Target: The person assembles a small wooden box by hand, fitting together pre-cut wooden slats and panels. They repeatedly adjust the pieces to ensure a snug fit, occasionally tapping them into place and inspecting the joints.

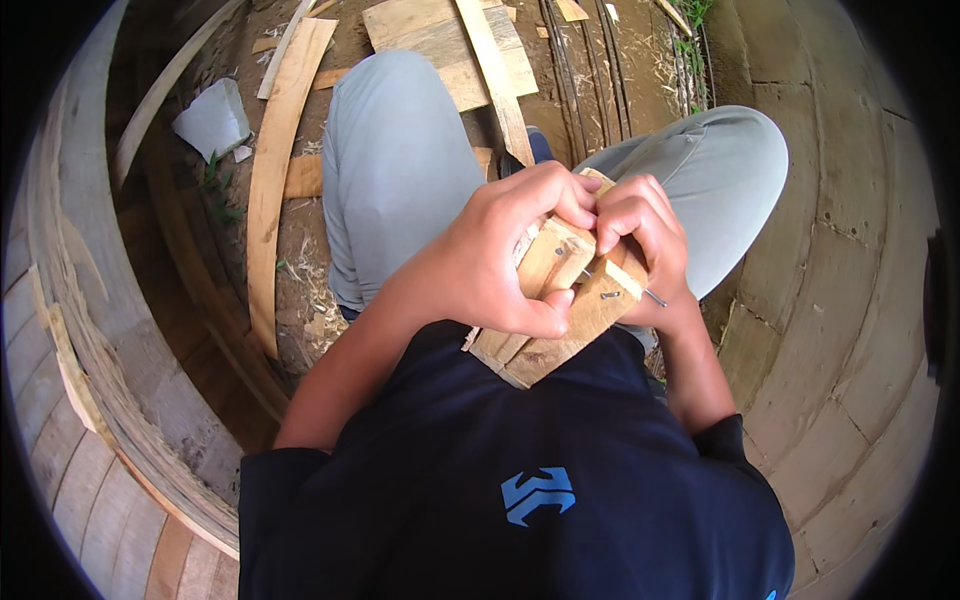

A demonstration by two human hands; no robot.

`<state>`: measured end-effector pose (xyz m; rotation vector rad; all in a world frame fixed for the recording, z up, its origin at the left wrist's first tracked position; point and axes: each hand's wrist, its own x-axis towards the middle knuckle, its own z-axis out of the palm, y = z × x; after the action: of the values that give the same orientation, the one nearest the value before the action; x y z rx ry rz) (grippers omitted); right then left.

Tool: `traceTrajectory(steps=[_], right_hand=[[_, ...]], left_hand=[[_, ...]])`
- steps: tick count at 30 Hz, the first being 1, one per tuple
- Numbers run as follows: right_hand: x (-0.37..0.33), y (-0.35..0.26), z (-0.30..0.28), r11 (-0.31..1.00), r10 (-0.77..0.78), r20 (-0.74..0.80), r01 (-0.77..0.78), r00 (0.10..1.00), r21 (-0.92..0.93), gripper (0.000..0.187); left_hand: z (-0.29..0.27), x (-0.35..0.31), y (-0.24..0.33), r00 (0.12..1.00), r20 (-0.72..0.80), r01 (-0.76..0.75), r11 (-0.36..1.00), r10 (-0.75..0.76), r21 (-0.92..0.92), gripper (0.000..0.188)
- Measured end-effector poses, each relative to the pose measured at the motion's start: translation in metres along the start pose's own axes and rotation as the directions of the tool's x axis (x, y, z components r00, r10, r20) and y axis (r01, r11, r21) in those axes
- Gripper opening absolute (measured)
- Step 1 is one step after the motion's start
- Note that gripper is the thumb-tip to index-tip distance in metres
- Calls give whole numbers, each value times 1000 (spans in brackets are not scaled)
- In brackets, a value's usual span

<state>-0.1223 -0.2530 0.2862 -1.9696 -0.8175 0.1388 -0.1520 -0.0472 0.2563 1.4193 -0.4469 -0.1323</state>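
Both my left hand (500, 245) and right hand (650, 235) clamp the nailed wooden blocks (572, 335) from left and right, I judge, to keep them steady.

The left hand (510, 245) and right hand (650, 235) hold wood (585, 325) — nails (655, 298) jutting out — nearer than the knees (400, 110); far left, a stone (213, 120) lies near a plank (275, 190).
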Motion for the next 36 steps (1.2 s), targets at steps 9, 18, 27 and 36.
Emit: traceTrajectory(steps=[9, 18, 27, 36], right_hand=[[0, -1, -2, 998, -4, 15, 3, 1000, 65, 33], [-3, -1, -1, 997, -24, -11, 25, 1000, 70, 32], [-6, -2, -1, 998, -24, -38, 27, 999, 62, 32], [-5, 0, 1, 996, -13, -48, 17, 999, 86, 32]], left_hand=[[0, -1, -3, 1000, 24, -14, 1000, 15, -7, 52], [0, 0, 2, 998, 38, -59, 998, 58, 24, 53], [0, 0, 6, 996, 55, -71, 997, 70, 10, 54], [0, -1, 5, 998, 51, -32, 999, 30, 20, 53]])
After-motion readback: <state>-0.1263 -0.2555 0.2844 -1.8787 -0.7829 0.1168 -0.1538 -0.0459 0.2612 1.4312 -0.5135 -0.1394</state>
